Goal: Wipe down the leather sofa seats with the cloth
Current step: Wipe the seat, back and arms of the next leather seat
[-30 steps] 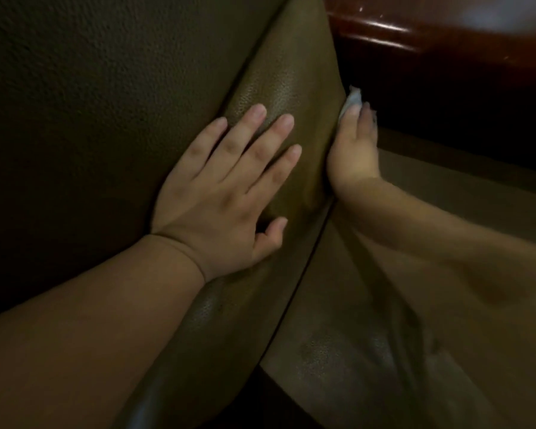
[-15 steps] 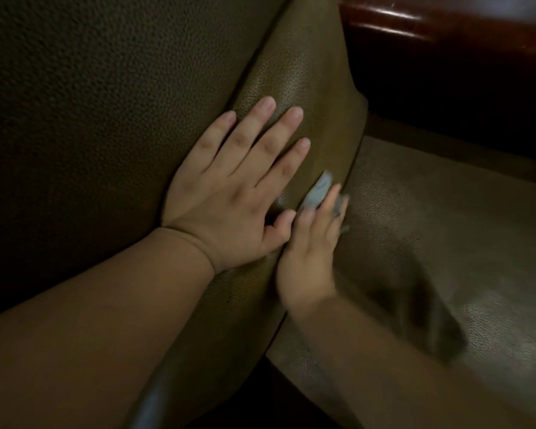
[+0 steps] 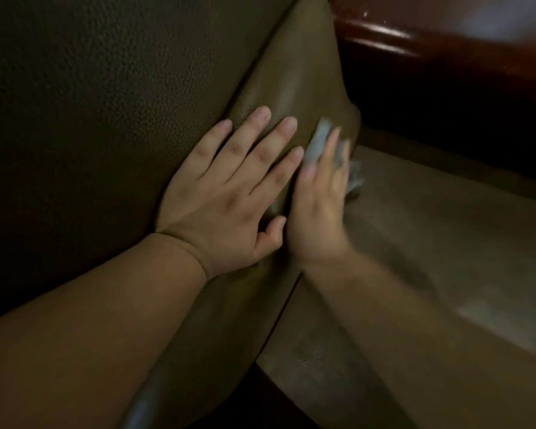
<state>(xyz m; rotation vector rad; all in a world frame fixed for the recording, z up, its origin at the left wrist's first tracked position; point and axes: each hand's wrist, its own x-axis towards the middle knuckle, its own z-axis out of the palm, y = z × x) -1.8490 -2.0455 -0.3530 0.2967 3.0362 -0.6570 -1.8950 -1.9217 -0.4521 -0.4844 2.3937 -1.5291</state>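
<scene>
My left hand (image 3: 229,193) lies flat with spread fingers on the edge of an olive leather cushion (image 3: 297,72). Right beside it, my right hand (image 3: 319,218) holds a pale grey cloth (image 3: 317,144) against the cushion's side, where it meets the leather seat (image 3: 446,243). The cloth pokes out above and to the right of the fingers. Motion blur covers this hand, and its thumb is hidden.
The dark leather backrest (image 3: 90,119) fills the left. A glossy reddish wooden armrest (image 3: 446,32) runs across the top right, with a dark gap below it. A dark gap shows at the bottom edge under the cushion.
My right hand with the cloth slid from the cushion's far end down towards me, then back up a little beside my left hand. The left hand stayed pressed on the cushion.
</scene>
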